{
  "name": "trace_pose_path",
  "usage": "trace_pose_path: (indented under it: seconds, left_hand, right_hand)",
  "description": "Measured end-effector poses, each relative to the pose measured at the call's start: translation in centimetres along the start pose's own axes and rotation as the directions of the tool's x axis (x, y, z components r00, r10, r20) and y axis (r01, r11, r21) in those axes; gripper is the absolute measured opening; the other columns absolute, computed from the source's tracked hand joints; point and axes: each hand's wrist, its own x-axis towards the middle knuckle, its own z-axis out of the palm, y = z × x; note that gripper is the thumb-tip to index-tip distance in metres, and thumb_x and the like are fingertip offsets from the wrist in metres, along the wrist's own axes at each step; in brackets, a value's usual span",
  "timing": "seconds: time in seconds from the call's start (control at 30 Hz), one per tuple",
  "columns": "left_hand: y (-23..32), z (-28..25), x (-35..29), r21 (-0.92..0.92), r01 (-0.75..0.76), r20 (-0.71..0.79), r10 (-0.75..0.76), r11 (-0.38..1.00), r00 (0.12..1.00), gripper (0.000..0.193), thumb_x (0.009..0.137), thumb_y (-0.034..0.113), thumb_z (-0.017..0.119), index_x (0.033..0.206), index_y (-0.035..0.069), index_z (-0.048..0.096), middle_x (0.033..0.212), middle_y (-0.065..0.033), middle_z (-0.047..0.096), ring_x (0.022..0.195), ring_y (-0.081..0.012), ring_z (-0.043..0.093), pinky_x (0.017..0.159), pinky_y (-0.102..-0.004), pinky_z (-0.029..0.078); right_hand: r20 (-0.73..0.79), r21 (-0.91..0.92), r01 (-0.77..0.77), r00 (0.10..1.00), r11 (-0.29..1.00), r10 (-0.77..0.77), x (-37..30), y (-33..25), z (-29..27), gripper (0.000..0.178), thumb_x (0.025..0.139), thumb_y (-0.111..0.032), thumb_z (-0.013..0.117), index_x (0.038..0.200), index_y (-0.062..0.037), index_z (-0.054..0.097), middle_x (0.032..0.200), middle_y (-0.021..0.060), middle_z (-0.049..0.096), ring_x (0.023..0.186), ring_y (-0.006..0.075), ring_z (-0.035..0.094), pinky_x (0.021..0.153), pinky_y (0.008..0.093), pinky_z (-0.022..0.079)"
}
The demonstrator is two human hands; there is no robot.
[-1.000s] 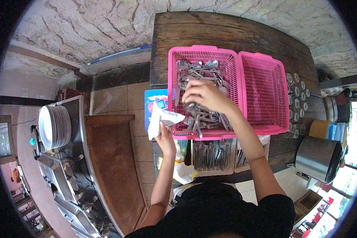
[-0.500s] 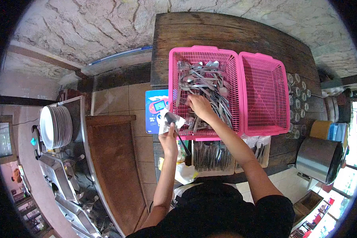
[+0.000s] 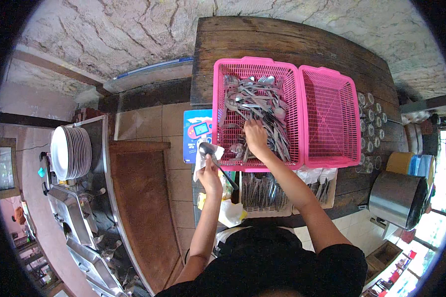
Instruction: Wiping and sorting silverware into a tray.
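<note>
My left hand (image 3: 209, 174) is closed around a spoon (image 3: 225, 174) and a crumpled white tissue (image 3: 214, 151), left of the near edge of a pink plastic basket (image 3: 299, 99). The spoon's dark bowl rests against the tissue, and its handle slants down to the right. Inside the basket lies a jumbled heap of metal spoons and forks (image 3: 258, 101). My right hand (image 3: 255, 139) is down in this heap with its fingers curled inward. Whatever is between those fingers is hidden among the cutlery.
A second pink basket (image 3: 330, 119) adjoins on the right, with several glasses (image 3: 370, 128) beyond it. Cream trays of cutlery (image 3: 266, 194) sit nearer me. A blue printed box (image 3: 193, 129) lies at the left. Stacked white plates (image 3: 70, 153) stand on the far-left counter.
My right hand has shifted slightly right within the cutlery heap. The left hand has moved a little left, still holding the spoon and tissue.
</note>
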Motion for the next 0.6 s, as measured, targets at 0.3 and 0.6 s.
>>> trace_pose_path:
  seconds: [0.3, 0.6]
  left_hand:
    - [-0.6, 1.4, -3.5, 0.009, -0.005, -0.091, 0.005, 1.000, 0.996, 0.016, 0.078, 0.018, 0.057, 0.070, 0.006, 0.052, 0.065, 0.0013, 0.050, 0.055, -0.0047, 0.042, 0.050, -0.0203, 0.034]
    - [-1.6, 1.2, -8.1, -0.103, -0.076, 0.102, 0.086, 0.992, 0.991, 0.017, 0.080, 0.016, 0.054, 0.066, 0.007, 0.052, 0.060, 0.0039, 0.046, 0.051, -0.0033, 0.038, 0.045, -0.0192, 0.030]
  right_hand:
    - [0.412, 0.860, -0.412, 0.909, 0.300, 0.067, -9.4, -2.7, -8.2, 0.016, 0.072, -0.013, 0.061, 0.081, -0.0007, 0.056, 0.075, 0.0034, 0.057, 0.068, 0.0093, 0.052, 0.065, 0.0225, 0.040]
    - [0.298, 0.837, -0.321, 0.947, 0.443, 0.123, -13.6, -4.1, -9.3, 0.013, 0.070, -0.010, 0.063, 0.076, 0.0002, 0.057, 0.067, 0.0030, 0.057, 0.063, 0.0065, 0.049, 0.058, 0.0212, 0.039]
